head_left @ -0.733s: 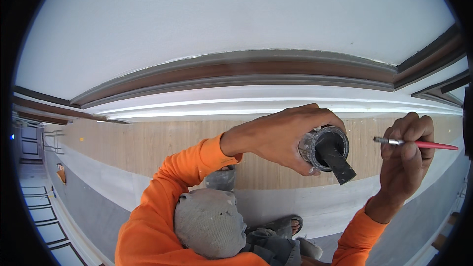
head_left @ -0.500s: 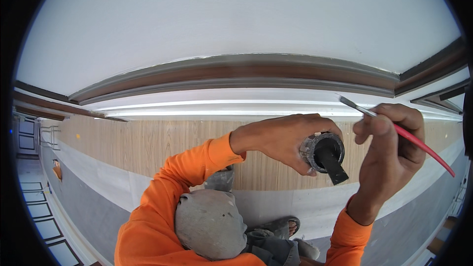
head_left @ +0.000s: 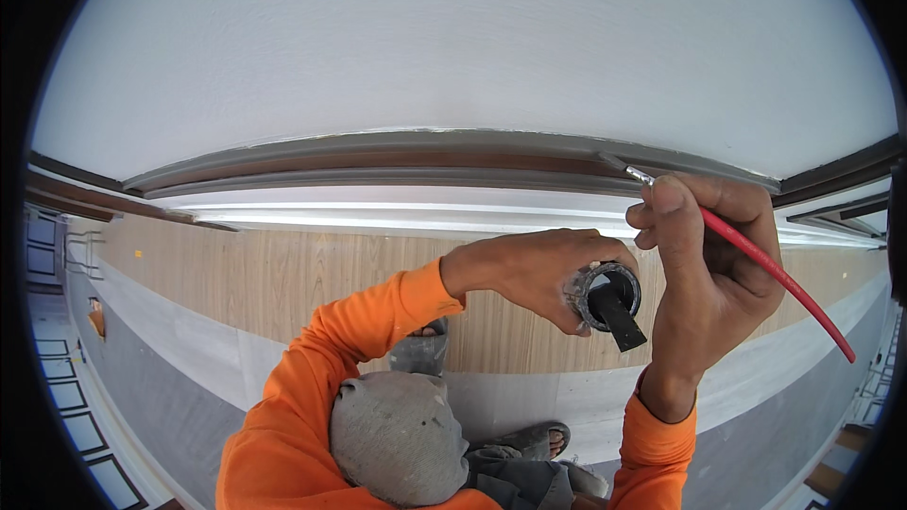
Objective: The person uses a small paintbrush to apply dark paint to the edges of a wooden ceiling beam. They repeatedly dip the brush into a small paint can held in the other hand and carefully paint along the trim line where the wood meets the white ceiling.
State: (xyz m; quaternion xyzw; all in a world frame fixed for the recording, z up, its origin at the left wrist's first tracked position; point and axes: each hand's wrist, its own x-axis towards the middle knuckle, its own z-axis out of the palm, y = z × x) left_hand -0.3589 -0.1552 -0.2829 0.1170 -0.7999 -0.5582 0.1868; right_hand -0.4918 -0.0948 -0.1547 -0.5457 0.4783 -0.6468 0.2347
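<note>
My left hand (head_left: 539, 274) is wrapped round a small cylindrical paint pot (head_left: 575, 297), its outside smeared with paint. A flat black strip (head_left: 620, 324) sticks out over the pot's rim. The paint level inside is too dark to make out. To the right, my right hand (head_left: 704, 255) pinches a slim paintbrush (head_left: 777, 276) with a curved red handle and a metal ferrule. The brush's bristles meet the upper grey band of the brown and grey wall moulding (head_left: 406, 162); whether they press on it is hard to tell.
Above the moulding rises a white wall (head_left: 453, 38). Below it run white ledges (head_left: 378, 208), then a wood-look floor strip (head_left: 312, 274) with pale and grey flooring beyond. My sandalled feet (head_left: 534, 439) and a grey-clothed knee (head_left: 397, 434) are below my hands.
My right hand has moved left and up in the picture, bringing the brush tip from in front of the white ledge onto the moulding. The pot has shifted slightly left.
</note>
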